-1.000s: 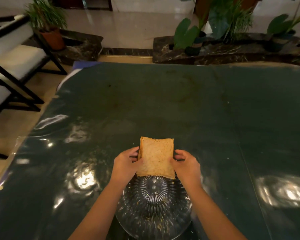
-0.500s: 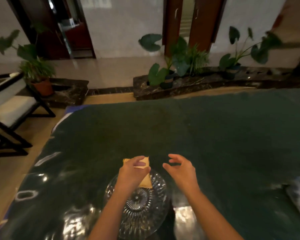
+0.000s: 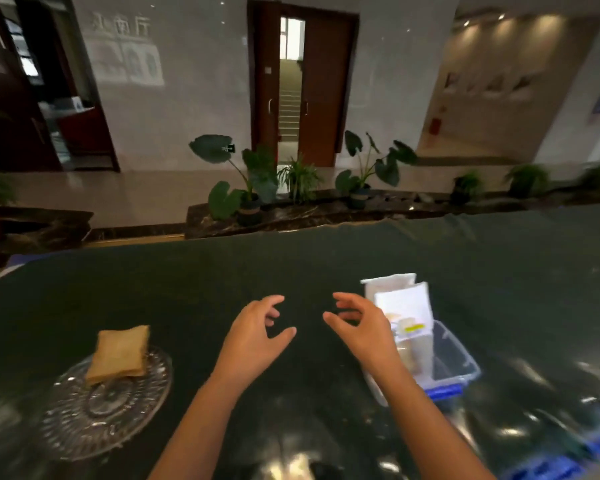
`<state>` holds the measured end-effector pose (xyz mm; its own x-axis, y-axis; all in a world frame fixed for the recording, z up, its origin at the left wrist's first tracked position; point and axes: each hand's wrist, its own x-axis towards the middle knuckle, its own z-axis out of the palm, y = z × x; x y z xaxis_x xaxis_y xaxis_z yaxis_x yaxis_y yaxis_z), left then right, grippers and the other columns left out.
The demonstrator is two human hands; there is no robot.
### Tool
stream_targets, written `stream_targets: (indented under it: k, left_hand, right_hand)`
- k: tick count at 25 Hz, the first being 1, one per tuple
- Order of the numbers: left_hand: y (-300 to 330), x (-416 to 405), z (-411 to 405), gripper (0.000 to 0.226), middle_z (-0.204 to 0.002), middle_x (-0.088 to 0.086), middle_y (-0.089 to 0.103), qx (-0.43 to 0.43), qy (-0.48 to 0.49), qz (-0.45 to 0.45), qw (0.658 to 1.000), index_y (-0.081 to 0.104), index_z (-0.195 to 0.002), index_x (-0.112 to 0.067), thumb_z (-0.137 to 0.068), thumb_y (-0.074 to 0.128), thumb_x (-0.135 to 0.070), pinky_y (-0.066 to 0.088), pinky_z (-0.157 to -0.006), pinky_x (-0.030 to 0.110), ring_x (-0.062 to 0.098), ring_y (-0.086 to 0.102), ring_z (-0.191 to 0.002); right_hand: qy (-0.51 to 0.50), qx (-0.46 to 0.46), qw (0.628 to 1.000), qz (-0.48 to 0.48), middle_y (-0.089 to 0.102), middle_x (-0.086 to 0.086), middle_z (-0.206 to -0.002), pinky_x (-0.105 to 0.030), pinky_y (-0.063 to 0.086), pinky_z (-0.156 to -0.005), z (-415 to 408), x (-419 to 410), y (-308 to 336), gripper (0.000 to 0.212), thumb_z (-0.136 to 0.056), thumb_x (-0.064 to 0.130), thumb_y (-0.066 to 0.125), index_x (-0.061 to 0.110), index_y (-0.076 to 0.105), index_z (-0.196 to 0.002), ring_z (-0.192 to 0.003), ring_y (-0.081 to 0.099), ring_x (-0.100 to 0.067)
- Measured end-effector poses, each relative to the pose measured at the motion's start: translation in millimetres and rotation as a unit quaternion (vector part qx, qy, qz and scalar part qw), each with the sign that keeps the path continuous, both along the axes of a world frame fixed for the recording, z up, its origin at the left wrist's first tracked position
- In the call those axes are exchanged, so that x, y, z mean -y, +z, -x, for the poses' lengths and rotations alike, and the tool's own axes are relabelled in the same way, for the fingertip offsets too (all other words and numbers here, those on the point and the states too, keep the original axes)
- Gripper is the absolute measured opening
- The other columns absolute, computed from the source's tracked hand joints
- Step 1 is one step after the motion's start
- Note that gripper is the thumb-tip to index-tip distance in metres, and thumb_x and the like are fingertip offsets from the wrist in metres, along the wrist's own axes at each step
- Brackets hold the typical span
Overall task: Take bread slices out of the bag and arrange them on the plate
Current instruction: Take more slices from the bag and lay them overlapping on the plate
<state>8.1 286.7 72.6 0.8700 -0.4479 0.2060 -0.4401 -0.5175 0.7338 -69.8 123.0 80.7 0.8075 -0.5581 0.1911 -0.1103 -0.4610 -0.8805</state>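
A brown bread slice (image 3: pixel 119 354) lies on the far part of the clear ribbed glass plate (image 3: pixel 84 420) at the lower left. The white bread bag (image 3: pixel 400 306) stands upright in a clear plastic bin (image 3: pixel 459 358) at the right, more bread showing through its lower part. My left hand (image 3: pixel 255 336) hovers over the dark table between plate and bag, fingers spread, holding nothing. My right hand (image 3: pixel 359 327) is just left of the bag, fingers curled apart and empty, partly covering the bag's lower left side.
The dark green table (image 3: pixel 309 265) is glossy with light reflections near me. A blue edge (image 3: pixel 444 391) runs along the bin's near rim. Beyond the table's far edge stand potted plants (image 3: pixel 246 188) on a dark stone ledge, with a doorway behind.
Both hands let go of the slice, which now rests on the plate. The view swung right and up, bringing the bag and bin into sight, and both hands moved right toward the bag.
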Motion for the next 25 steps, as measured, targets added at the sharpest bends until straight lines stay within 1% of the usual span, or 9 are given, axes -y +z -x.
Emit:
stream_targets:
  k: [2, 3, 6, 7, 13, 17, 20, 23, 25]
  left_hand:
    - [1, 42, 39, 0.056, -0.104, -0.013, 0.053, -0.005, -0.012, 0.013, 1.000, 0.047, -0.128, -0.031, -0.077, 0.069, -0.035, 0.039, -0.077, 0.016, 0.001, 0.055, -0.092]
    - [4, 60, 53, 0.056, -0.105, -0.012, 0.053, -0.005, -0.020, 0.015, 1.000, 0.047, -0.128, -0.031, -0.077, 0.069, -0.035, 0.040, -0.078, 0.017, 0.002, 0.055, -0.093]
    - [15, 102, 79, 0.054, -0.109, -0.010, 0.054, -0.006, -0.019, 0.013, 1.000, 0.046, -0.128, -0.030, -0.079, 0.068, -0.032, 0.041, -0.078, 0.018, 0.003, 0.055, -0.096]
    - [18, 114, 84, 0.053, -0.110, -0.009, 0.055, -0.005, -0.015, 0.012, 1.000, 0.047, -0.128, -0.030, -0.079, 0.068, -0.032, 0.041, -0.078, 0.019, 0.004, 0.055, -0.096]
    - [23, 170, 75, 0.049, -0.117, -0.007, 0.057, 0.003, -0.001, -0.004, 1.000, 0.048, -0.127, -0.027, -0.081, 0.066, -0.030, 0.042, -0.081, 0.020, 0.004, 0.054, -0.101]
    - [7, 212, 49, 0.047, -0.114, -0.006, 0.058, -0.027, 0.001, 0.011, 1.000, 0.050, -0.125, -0.026, -0.081, 0.067, -0.028, 0.039, -0.074, 0.013, 0.004, 0.055, -0.098]
    - [-4, 238, 29, 0.041, -0.111, -0.004, 0.059, -0.051, 0.018, 0.010, 0.999, 0.054, -0.121, -0.023, -0.081, 0.066, -0.026, 0.037, -0.066, 0.010, 0.006, 0.056, -0.093]
    - [-8, 254, 10, 0.036, -0.110, 0.000, 0.061, -0.070, 0.062, 0.016, 0.995, 0.056, -0.117, -0.022, -0.083, 0.065, -0.027, 0.045, -0.072, 0.020, 0.010, 0.059, -0.094]
    - [-8, 261, -3, 0.036, -0.112, 0.001, 0.062, -0.075, 0.099, -0.010, 0.992, 0.055, -0.118, -0.021, -0.083, 0.063, -0.030, 0.048, -0.078, 0.027, 0.014, 0.060, -0.096]
  right_hand:
    - [0.003, -0.003, 1.000, 0.022, 0.065, -0.001, -0.109, -0.013, 0.045, -0.073, 42, 38, 2, 0.038, -0.074, 0.026, 0.073, 0.022, 0.062, -0.111, -0.087, 0.059, -0.008]
    - [0.002, -0.006, 1.000, 0.028, 0.064, -0.001, -0.112, -0.015, 0.047, -0.076, 58, 55, 3, 0.039, -0.075, 0.028, 0.072, 0.022, 0.061, -0.111, -0.090, 0.059, -0.009]
    - [-0.010, -0.032, 0.999, 0.029, 0.061, -0.001, -0.123, -0.033, 0.052, -0.091, 89, 95, 4, 0.043, -0.077, 0.033, 0.070, 0.024, 0.058, -0.117, -0.105, 0.059, -0.015]
    - [-0.009, -0.034, 0.999, 0.029, 0.060, 0.000, -0.125, -0.034, 0.052, -0.091, 96, 109, 4, 0.044, -0.077, 0.033, 0.070, 0.025, 0.057, -0.118, -0.107, 0.058, -0.015]
    - [0.015, -0.022, 1.000, -0.003, 0.061, 0.003, -0.121, -0.012, 0.044, -0.070, 94, 175, -2, 0.044, -0.076, 0.031, 0.071, 0.029, 0.056, -0.117, -0.098, 0.058, -0.007]
    - [0.042, -0.021, 0.999, -0.011, 0.061, 0.005, -0.116, -0.011, 0.045, -0.072, 77, 223, -6, 0.044, -0.075, 0.027, 0.072, 0.029, 0.056, -0.116, -0.096, 0.058, -0.005]
    - [0.059, -0.045, 0.997, 0.003, 0.059, 0.009, -0.110, -0.006, 0.041, -0.069, 62, 257, -7, 0.043, -0.076, 0.024, 0.072, 0.029, 0.056, -0.116, -0.092, 0.057, -0.001]
    - [0.099, -0.070, 0.992, 0.024, 0.055, 0.011, -0.111, -0.008, 0.040, -0.073, 38, 286, -10, 0.045, -0.077, 0.025, 0.071, 0.029, 0.055, -0.118, -0.097, 0.054, -0.004]
    - [0.120, -0.077, 0.989, 0.026, 0.056, 0.009, -0.113, -0.010, 0.041, -0.074, 19, 300, -14, 0.044, -0.077, 0.025, 0.071, 0.028, 0.056, -0.118, -0.098, 0.055, -0.005]
